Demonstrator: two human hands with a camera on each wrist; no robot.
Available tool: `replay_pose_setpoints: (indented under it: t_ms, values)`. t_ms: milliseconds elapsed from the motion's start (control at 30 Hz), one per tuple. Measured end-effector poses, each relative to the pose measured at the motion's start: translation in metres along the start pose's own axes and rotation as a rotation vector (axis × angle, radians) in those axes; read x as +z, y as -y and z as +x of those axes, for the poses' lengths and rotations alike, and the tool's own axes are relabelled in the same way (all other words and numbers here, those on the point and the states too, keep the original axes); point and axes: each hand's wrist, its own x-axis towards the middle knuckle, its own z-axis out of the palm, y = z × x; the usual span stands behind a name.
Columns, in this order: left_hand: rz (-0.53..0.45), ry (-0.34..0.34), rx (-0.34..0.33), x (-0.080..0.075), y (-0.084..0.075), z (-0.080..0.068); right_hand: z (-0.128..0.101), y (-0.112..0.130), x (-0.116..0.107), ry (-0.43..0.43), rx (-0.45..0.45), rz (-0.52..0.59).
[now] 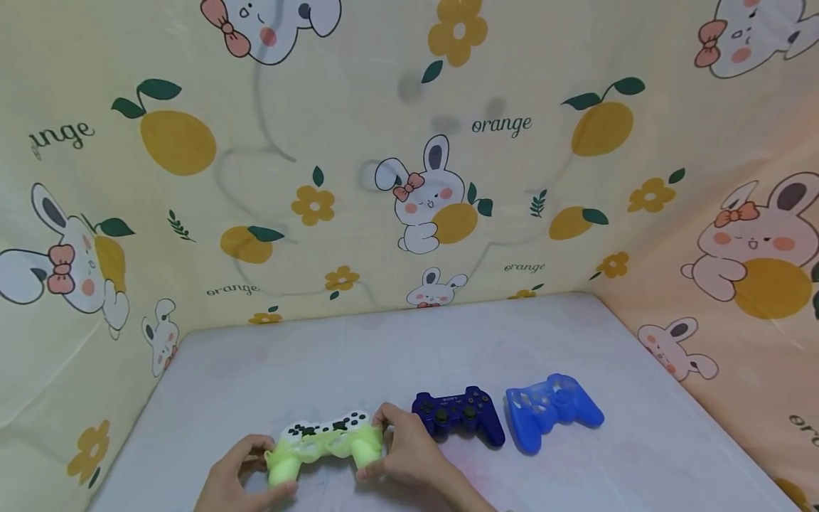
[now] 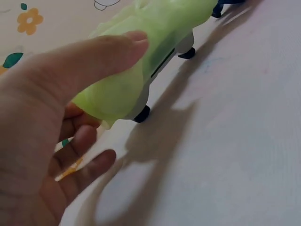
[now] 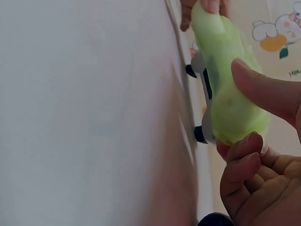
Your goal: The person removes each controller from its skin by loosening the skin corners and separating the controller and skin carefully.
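I have the white controller (image 1: 328, 427) at the near edge of the table (image 1: 397, 355), just left of the dark blue controller (image 1: 458, 414). My left hand (image 1: 239, 476) and right hand (image 1: 409, 448) each grip one handle through the green cover (image 1: 320, 451), which looks partly on. I judge I'm mid-fitting; next the skin needs stretching over the top edge. The blue cover (image 1: 552, 409) lies beyond the dark blue controller.

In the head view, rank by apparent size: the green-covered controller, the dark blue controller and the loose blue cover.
1. green-covered controller, widest, though nearest the camera and partly hidden by the left hand and right hand.
2 and 3. loose blue cover and dark blue controller look nearly alike; no firm ranking.
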Motion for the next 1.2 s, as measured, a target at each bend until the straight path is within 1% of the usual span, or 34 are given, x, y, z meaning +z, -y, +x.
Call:
replay_pose_setpoints:
  t_ms: [133,200,267,367,500,667,1000,1200]
  values:
    - [0.035,-0.024,0.013,-0.0010,0.0001,-0.0001,-0.0006,-0.0003,0.0020,-0.011,-0.005,0.005]
    - [0.033,-0.028,0.014,-0.0017,0.0001,0.0000,-0.0011,-0.0006,0.0026,-0.014,-0.011,0.007]
    - [0.037,-0.022,-0.007,-0.0023,-0.0005,0.0001,-0.0013,-0.0012,0.0030,-0.017,-0.016,0.007]
    - [0.015,-0.001,-0.046,-0.0028,-0.0023,0.0008,-0.0016,-0.0021,0.0032,-0.018,-0.025,0.010]
    - [-0.015,0.007,-0.072,-0.0025,-0.0042,0.0008,-0.0016,-0.0025,0.0032,-0.020,-0.040,0.005]
    - [-0.026,-0.007,-0.074,-0.0021,-0.0053,-0.0001,-0.0009,-0.0018,0.0028,-0.017,-0.038,0.010]
    - [0.011,0.001,-0.106,-0.0031,-0.0078,-0.0003,-0.0007,-0.0002,0.0000,0.009,-0.018,0.039]
    - [0.002,-0.002,-0.091,-0.0023,-0.0073,-0.0016,0.0000,-0.0018,-0.0015,0.018,-0.016,0.019]
